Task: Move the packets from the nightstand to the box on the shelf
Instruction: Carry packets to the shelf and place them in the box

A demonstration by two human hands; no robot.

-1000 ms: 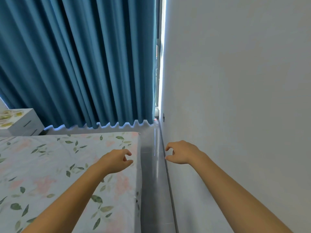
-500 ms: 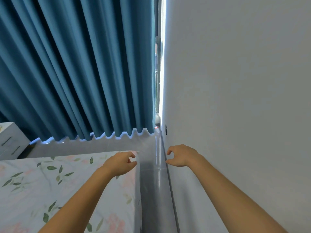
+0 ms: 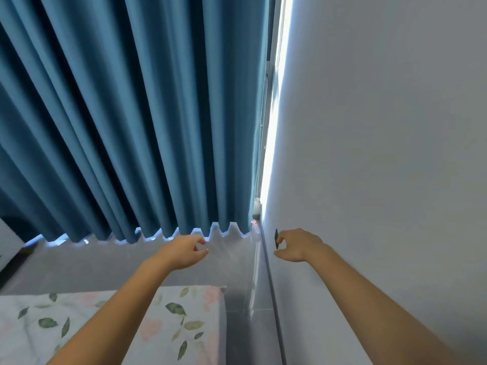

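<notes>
Matt pleated cloth curtain (image 3: 126,114), glossy smooth floor (image 3: 247,259), matt painted wall (image 3: 382,127).

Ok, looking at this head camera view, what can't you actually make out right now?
- Packets, nightstand, box and shelf: none in the head view; at most a white sliver at the left edge.
- Window behind the pleated blue curtain: covered, only a bright gap shows.
- Small dark object on the white wall: too small to identify, partly behind the right hand.
- Left hand: curled, palm side hidden.
</notes>
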